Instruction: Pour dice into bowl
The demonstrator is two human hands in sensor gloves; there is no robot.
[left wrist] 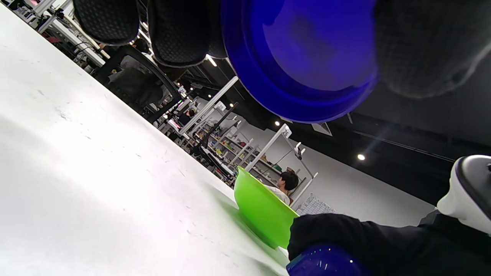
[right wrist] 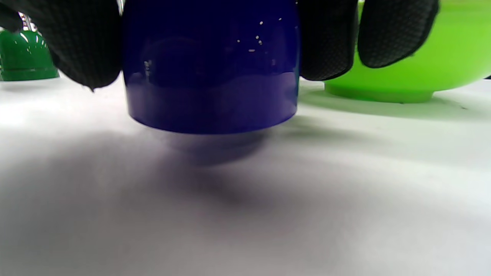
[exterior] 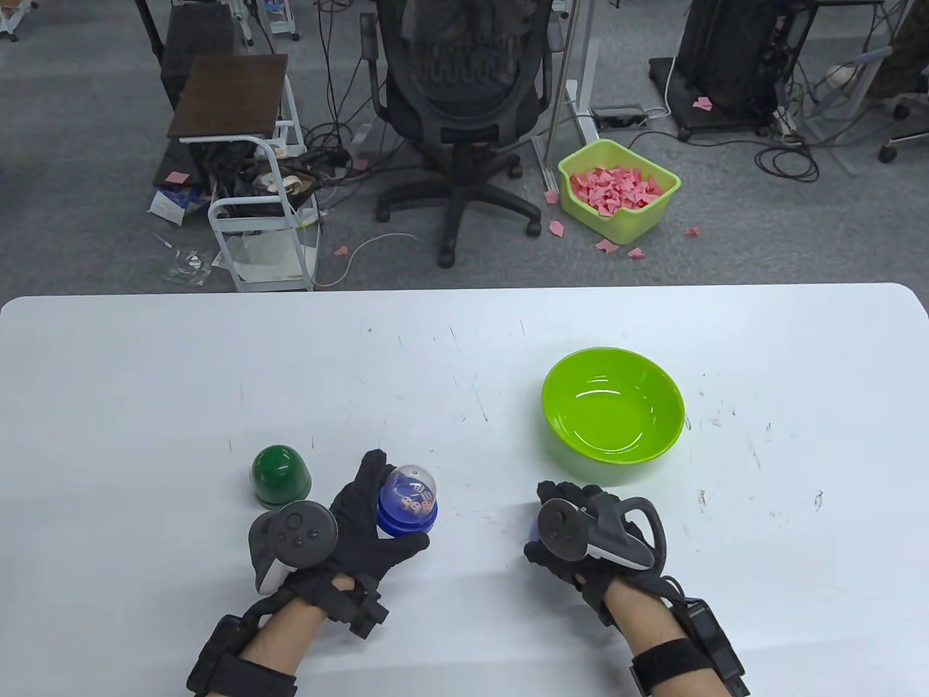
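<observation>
My left hand [exterior: 395,504] grips a blue-based dice shaker [exterior: 411,492] with a clear dome and several dice inside, lifted off the table. The left wrist view shows its blue underside [left wrist: 303,57] between my fingers [left wrist: 176,34]. My right hand [exterior: 541,526] grips a dark blue cup [right wrist: 211,69] mouth down, just above the table over its shadow. In the table view the cup is almost hidden under the hand. The green bowl [exterior: 613,414] stands empty behind and to the right of my right hand. It also shows in the right wrist view [right wrist: 422,69] and the left wrist view [left wrist: 261,211].
A dark green cup [exterior: 281,475] stands mouth down on the white table [exterior: 181,377], just left of my left hand; it shows in the right wrist view [right wrist: 25,57]. An office chair [exterior: 461,109] and a floor tub of pink pieces [exterior: 617,189] lie beyond the table's far edge.
</observation>
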